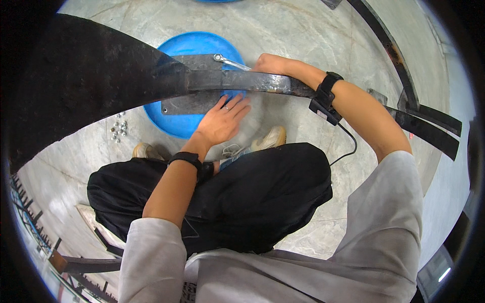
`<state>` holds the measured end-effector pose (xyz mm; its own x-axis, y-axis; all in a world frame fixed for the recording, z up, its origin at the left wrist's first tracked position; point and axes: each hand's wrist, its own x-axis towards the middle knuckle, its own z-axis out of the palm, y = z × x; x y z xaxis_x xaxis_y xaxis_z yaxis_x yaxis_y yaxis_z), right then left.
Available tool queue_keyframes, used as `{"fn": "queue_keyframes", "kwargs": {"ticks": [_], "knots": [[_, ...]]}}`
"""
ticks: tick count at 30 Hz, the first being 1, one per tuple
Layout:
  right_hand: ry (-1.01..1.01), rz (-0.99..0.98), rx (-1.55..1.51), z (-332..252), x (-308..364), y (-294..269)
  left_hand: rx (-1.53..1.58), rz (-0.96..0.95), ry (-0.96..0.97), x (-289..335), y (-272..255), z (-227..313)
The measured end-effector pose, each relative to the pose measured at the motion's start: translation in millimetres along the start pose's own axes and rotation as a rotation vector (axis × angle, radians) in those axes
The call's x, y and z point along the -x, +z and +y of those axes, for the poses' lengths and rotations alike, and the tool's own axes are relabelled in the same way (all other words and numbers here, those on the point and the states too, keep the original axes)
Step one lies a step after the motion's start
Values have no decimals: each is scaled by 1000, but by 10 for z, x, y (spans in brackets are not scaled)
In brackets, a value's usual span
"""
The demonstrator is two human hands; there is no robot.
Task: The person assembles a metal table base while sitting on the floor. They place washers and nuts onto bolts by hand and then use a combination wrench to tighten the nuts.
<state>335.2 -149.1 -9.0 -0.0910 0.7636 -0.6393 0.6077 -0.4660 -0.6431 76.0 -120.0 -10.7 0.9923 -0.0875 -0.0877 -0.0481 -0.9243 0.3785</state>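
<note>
My right hand [269, 63] is closed around the handle of a metal wrench [235, 63], just beyond a dark steel bar [242, 81]. The wrench's ring end sits at the far right corner of a flat grey steel plate [189, 103]; whether it is seated on a bolt cannot be made out. On the near side of the bar, my left hand [222, 121] is stretched out with fingers apart, its fingertips beside the plate's right edge. Beneath the plate is a round blue base [174, 123]. The bar crosses over the plate and joins a wide black metal piece [101, 65] at left.
Several small nuts [119, 130] lie on the concrete floor left of the blue base. A long curved steel bar [389, 48] and flat dark strips [429, 126] are at right. My shoes [270, 139] are close to the base. Metal racking [38, 222] stands at lower left.
</note>
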Motion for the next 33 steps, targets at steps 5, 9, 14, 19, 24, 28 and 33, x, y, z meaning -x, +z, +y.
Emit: {"fn": "queue_keyframes", "kwargs": {"ticks": [5,9,14,19,24,28,33], "knots": [[-25,112,57,90,31,40,10,-32,23,-15,-1,-37],[53,350,199,-70,108,31,-38,-40,-9,42,-24,-44],[34,285,138,-26,149,-83,29,-50,-3,-23,-28,0],[23,222,126,-53,79,-158,-18,-58,20,-2,2,-17],[-57,236,594,-184,-67,-627,-101,-61,32,-14,25,-28],[-133,202,756,-267,-315,-857,-64,-56,26,-26,22,-28],[-282,251,865,-467,-548,-1030,-49,-27,21,-17,21,-37]]}}
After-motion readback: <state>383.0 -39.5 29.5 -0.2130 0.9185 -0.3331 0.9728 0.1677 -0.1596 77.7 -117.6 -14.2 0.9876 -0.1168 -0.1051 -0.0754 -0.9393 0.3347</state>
